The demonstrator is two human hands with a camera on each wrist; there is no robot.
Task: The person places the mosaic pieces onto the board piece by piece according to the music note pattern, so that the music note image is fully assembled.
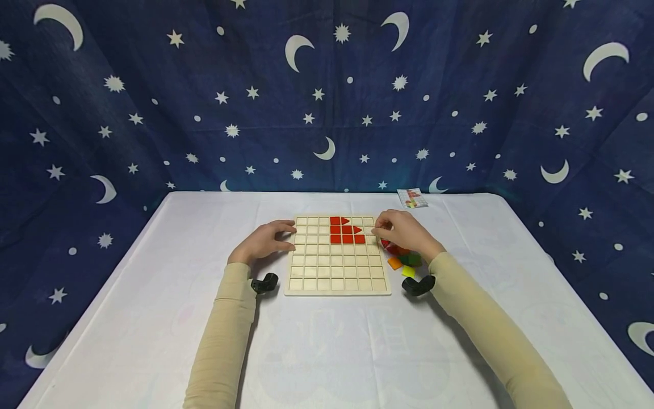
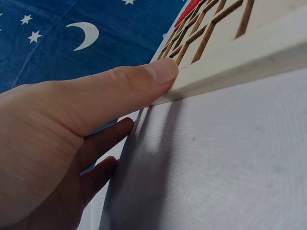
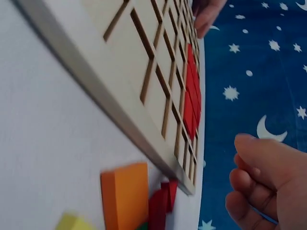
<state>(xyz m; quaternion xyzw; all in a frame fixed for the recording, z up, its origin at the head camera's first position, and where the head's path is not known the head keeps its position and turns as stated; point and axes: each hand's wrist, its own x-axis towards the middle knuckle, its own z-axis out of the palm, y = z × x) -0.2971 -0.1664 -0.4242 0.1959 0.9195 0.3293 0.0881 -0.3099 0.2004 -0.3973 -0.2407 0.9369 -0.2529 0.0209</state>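
I have the pale wooden grid board (image 1: 338, 261) lying flat on the white-covered desk (image 1: 327, 352), in the middle between the two hands. The left hand (image 1: 264, 241) is open, fingers apart, at the board's left edge; on my left wrist view its thumb (image 2: 160, 72) lies against the rim. The right hand (image 1: 406, 229) is over the far part of the right edge, with its fingers curled in and the thumb close to them; I cannot tell whether a small piece is pinched between the fingertips.

Toward the far side of the board, a little right of its middle, I see red pieces (image 1: 347, 230) set in the cells: a square and a triangle in the farthest row, two squares and a triangle in the next, and three squares in the nearest of those rows.

Just right of the board, partly under the right hand, I have a loose pile of pieces on the desk: red ones (image 1: 385, 243), an orange piece (image 1: 395, 263), green ones (image 1: 413, 260) and a yellow piece (image 1: 409, 271).

Near the far edge of the desk, right of centre, lies a pattern card (image 1: 412, 198) with a coloured grid figure. Beyond the desk hangs a dark blue curtain (image 1: 271, 136) printed with moons and stars.
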